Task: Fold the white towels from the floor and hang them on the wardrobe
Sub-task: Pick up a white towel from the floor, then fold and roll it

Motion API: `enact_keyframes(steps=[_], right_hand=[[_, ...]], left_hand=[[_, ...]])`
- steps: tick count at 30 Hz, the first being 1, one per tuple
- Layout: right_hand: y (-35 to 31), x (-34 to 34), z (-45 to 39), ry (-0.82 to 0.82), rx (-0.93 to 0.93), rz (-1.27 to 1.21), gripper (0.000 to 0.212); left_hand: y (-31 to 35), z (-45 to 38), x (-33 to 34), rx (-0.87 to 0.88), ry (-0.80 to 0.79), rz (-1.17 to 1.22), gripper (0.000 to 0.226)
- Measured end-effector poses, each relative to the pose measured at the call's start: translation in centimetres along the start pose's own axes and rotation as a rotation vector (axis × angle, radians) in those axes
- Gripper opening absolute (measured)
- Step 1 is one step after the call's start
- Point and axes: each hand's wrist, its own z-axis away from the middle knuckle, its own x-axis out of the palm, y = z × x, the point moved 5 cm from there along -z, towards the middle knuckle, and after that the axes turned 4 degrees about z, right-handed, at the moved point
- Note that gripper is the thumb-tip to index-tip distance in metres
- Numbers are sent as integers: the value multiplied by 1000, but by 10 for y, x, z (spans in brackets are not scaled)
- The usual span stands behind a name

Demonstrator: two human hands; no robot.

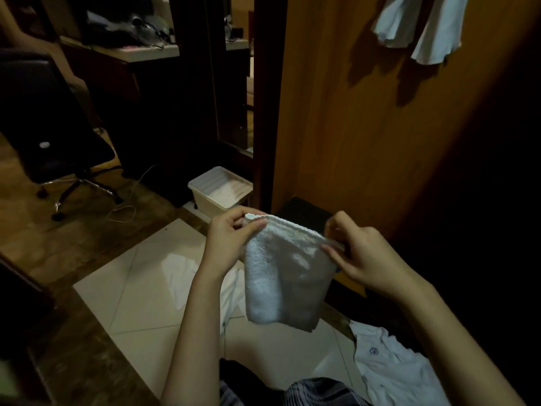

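A small white towel (285, 273) hangs folded in front of me, held up by its top edge. My left hand (231, 238) pinches the top left corner. My right hand (360, 253) pinches the top right corner. The wooden wardrobe (366, 127) stands just behind the towel. Two white towels (415, 27) hang high on its panel at the upper right. More white cloth (187, 276) lies on the tiled floor behind my left forearm, and another white piece (389, 370) with a small blue mark lies on the floor at the lower right.
A white plastic bin (219, 191) stands on the floor by the wardrobe's left edge. A black office chair (55, 136) is at the left, with a thin white cable (123, 212) beside it. A cluttered desk (140, 48) sits at the back.
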Motion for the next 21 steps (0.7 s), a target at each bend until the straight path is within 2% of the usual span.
enact_keyframes(steps=[2,3,6,10,12,14,16,18,21], right_hand=[[-10,3,-2,-89,-137,134,43],[-15,5,-2,-137,-207,203,47],[-27,6,-4,-310,-305,272,33],[-33,19,-2,-573,-265,239,53],[-40,27,-4,-617,-328,369,51],[-52,31,-6,-535,-528,532,36],[-63,24,-10,-344,-685,565,20],[-68,20,-13,-223,-812,589,14],[-65,15,-14,-171,-885,559,13]], left_hand=[[-2,2,3,-33,0,15,15],[-4,3,5,-59,-7,45,16],[-9,4,11,-108,-19,124,15],[-9,4,13,-109,-26,119,15],[-8,4,14,-104,-32,97,16],[-6,5,17,-90,-45,65,18],[-3,6,20,-79,-54,57,19],[1,7,22,-68,-67,70,20],[5,8,25,-57,-79,105,19]])
